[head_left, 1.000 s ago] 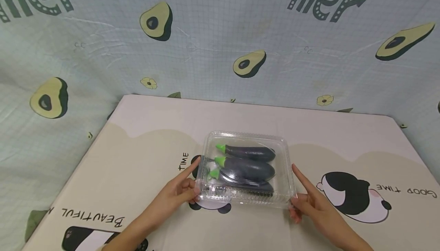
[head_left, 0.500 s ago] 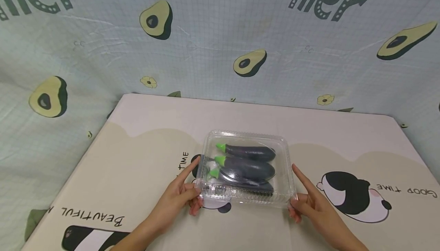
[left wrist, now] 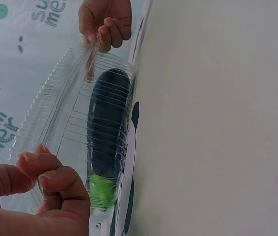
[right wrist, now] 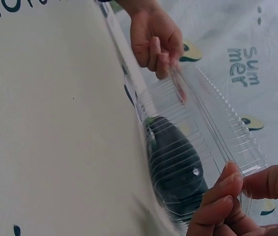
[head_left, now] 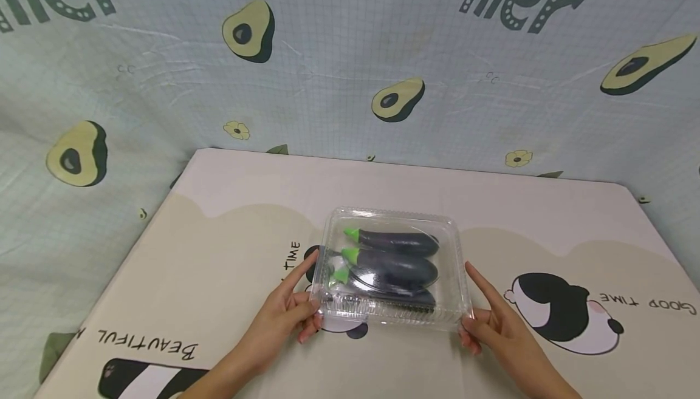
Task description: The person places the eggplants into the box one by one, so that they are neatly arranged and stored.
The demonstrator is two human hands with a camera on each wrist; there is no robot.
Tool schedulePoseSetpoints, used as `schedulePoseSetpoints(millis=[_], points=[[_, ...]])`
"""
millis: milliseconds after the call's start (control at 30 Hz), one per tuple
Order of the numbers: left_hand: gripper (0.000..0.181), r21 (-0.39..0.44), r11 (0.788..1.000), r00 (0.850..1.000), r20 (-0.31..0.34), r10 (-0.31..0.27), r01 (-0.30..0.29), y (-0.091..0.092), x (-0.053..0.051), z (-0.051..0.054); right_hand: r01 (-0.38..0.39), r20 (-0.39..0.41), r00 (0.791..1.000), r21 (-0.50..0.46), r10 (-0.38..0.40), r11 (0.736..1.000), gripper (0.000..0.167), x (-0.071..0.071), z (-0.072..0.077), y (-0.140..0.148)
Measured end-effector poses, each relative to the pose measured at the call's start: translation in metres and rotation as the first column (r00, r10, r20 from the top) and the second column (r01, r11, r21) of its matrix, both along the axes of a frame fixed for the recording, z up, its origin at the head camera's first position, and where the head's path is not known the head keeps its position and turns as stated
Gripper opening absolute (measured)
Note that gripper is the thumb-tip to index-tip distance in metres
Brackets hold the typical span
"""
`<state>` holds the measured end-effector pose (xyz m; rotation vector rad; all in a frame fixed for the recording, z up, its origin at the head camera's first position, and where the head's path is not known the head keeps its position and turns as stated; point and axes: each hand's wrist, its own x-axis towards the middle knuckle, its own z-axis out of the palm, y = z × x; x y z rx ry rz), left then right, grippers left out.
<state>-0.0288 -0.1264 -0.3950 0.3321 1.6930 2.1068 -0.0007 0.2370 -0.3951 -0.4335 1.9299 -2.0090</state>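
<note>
A clear plastic clamshell box sits on the table with its lid down. Inside lie several dark purple eggplants with bright green caps, their cap ends toward the left. My left hand pinches the box's near left corner between thumb and curled fingers, its index finger stretched along the left side. At the near right corner my right hand pinches the rim likewise, index finger pointing up the right side. In the left wrist view, the ribbed front wall shows one eggplant behind it.
The table wears a beige and pink cover printed with cartoon dogs and lettering. Behind and at the sides hangs a pale curtain with avocado prints.
The left hand's lower fingers have shifted slightly at the box's corner, and its forearm has moved a little to the right. The box and the right hand stay almost still.
</note>
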Motion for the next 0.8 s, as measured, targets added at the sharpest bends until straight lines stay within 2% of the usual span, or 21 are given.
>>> schedulePoseSetpoints(millis=[267, 500, 800], points=[[0.075, 0.041, 0.999, 1.000, -0.023, -0.009, 0.010, -0.0006, -0.0001, -0.0025, 0.013, 0.005, 1.000, 0.023, -0.013, 1.000, 0.075, 0.0005, -0.0001, -0.0004], [0.076, 0.065, 0.998, 1.000, -0.005, -0.009, 0.010, 0.0004, 0.0003, -0.0015, 0.015, -0.001, 1.000, 0.017, -0.015, 1.000, 0.075, 0.0013, -0.0014, -0.0006], [0.077, 0.038, 0.999, 1.000, 0.001, 0.002, -0.002, -0.0001, 0.0002, -0.0028, 0.054, 0.010, 0.998, 0.046, -0.055, 0.997, 0.074, 0.0025, 0.0001, -0.0025]])
